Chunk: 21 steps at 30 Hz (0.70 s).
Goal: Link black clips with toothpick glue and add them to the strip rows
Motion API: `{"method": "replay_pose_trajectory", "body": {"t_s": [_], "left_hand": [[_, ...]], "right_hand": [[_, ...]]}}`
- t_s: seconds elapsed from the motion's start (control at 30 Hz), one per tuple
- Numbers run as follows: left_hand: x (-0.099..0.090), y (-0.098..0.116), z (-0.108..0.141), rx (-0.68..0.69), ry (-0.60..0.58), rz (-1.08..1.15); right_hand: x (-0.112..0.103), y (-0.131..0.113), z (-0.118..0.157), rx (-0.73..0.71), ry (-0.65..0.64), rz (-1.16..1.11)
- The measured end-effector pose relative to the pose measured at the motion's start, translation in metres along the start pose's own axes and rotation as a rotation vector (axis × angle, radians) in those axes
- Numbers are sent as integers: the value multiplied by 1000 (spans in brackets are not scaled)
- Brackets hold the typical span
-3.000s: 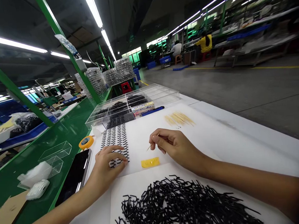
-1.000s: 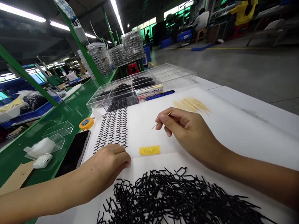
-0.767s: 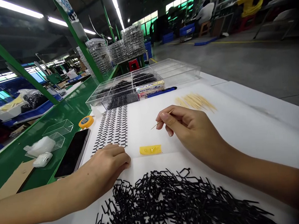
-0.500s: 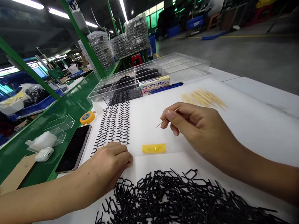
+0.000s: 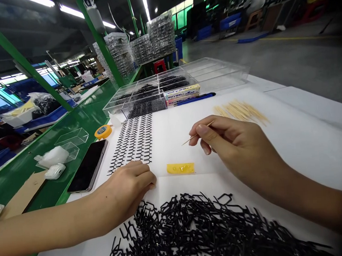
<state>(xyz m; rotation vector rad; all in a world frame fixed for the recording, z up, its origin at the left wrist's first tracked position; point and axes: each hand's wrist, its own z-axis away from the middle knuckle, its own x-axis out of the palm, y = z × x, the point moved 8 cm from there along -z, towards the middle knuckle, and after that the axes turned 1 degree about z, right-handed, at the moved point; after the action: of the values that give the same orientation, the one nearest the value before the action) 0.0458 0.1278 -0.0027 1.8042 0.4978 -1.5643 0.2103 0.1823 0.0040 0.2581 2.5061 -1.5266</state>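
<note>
My right hand (image 5: 232, 144) pinches a wooden toothpick (image 5: 192, 138) between thumb and forefinger, its tip pointing down and left above the white work surface. Below and left of that tip lies a short yellow strip (image 5: 176, 169) with glossy clear drops on it. My left hand (image 5: 131, 185) rests on the surface left of the strip, its fingers curled in and their tips hidden, so what they may hold does not show. Just beyond it, small black Y-shaped pieces (image 5: 134, 139) lie in neat rows. A loose heap of black forked pieces (image 5: 199, 233) covers the near side.
Many toothpicks (image 5: 240, 111) lie at the right. A clear divided tray (image 5: 214, 74) with black pieces stands at the back, with small boxes (image 5: 182, 93) and a blue pen (image 5: 196, 99) before it. At left are a phone (image 5: 88, 166) and an orange tape roll (image 5: 102, 131).
The whole scene has shifted slightly to the right in the picture as the head turned. Both hands keep nearly the same pose, and the toothpick stays in my right hand.
</note>
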Motion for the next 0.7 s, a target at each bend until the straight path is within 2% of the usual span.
{"method": "replay_pose_trajectory", "body": {"t_s": [0.27,0.37,0.43,0.57,0.7], "left_hand": [[0,0,0,-1,22,1],[-7,-2,3,-1,58,34],[-18,-3,5,-17,113,75],[-46,-4,9,-80,305,191],[-54,-1,10,-56,470,357]], "right_hand": [[-1,-5,0,-11,1,-3],[-1,-8,-2,-21,-10,-1],[-1,-8,-3,-21,-21,4],[2,-7,-5,-14,-52,-5],[4,-6,-3,2,-78,-25]]}}
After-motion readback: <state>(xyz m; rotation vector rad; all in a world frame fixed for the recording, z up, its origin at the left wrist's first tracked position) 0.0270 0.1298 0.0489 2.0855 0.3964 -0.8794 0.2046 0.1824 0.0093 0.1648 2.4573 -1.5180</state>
